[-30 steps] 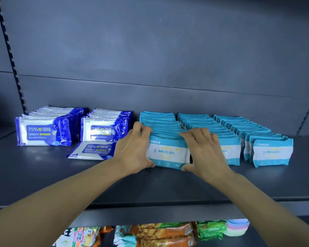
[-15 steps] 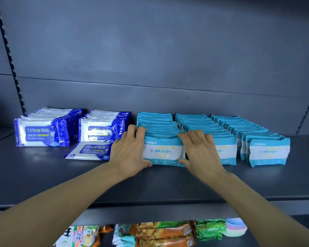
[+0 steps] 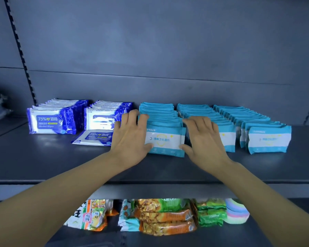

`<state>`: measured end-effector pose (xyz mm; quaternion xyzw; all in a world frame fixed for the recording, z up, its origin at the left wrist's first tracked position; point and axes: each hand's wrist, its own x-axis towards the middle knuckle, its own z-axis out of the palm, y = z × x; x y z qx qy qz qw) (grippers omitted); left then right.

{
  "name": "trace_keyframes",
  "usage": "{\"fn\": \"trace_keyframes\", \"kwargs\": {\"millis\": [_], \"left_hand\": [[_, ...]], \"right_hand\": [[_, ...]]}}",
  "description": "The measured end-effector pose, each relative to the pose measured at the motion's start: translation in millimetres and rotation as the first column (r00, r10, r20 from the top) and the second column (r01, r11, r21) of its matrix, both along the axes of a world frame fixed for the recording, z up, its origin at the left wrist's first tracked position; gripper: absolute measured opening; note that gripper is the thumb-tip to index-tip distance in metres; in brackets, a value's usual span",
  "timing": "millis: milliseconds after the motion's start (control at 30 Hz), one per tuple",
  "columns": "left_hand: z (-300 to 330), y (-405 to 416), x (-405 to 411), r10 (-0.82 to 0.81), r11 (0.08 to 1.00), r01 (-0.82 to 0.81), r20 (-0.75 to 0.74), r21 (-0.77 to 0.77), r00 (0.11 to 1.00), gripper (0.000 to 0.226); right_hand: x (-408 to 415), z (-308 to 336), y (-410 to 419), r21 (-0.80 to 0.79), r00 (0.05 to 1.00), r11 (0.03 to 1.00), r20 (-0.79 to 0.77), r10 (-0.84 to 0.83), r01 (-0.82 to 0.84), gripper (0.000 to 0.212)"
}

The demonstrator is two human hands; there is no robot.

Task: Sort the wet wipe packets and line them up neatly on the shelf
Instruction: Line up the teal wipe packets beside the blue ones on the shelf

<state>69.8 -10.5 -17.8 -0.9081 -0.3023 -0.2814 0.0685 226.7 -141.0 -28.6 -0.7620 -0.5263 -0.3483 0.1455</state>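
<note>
Both hands are squaring up the teal packet row at 12 o'clock on the shelf. Left hand is lying spread against the row's left side, thumb on the front packet; right hand is spread at its right side, thumb touching the packet's lower corner. Step in hand: aligning (teal rows look nearly done). Next move probably calls for standing up the flat blue packet lying at 10 o'clock before the blue rows.
</note>
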Motion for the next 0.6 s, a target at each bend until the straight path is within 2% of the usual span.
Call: {"fn": "trace_keyframes", "kwargs": {"millis": [167,367,500,600], "left_hand": [[1,-29,-1,-0.150,0.989,0.150,-0.010,0.001,0.989,0.061],[-6,-58,-3,-0.300,0.952,0.298,-0.029,-0.069,0.953,0.057],[-16,-97,-6,-0.543,0.833,0.538,-0.006,-0.129,0.840,0.044],[-42,-134,-2,-0.657,0.736,0.637,-0.014,-0.231,0.754,0.033]], "right_hand": [[-20,1,-36,0.046,0.995,0.998,-0.088,-0.044,0.048,0.057],[-48,-5,-87,0.002,0.968,0.986,-0.194,-0.161,0.165,0.052],[-67,-21,-126,-0.003,0.908,0.969,-0.347,-0.233,0.247,0.049],[-77,-55,-165,-0.076,0.820,0.943,-0.473,-0.321,0.325,0.045]]}}
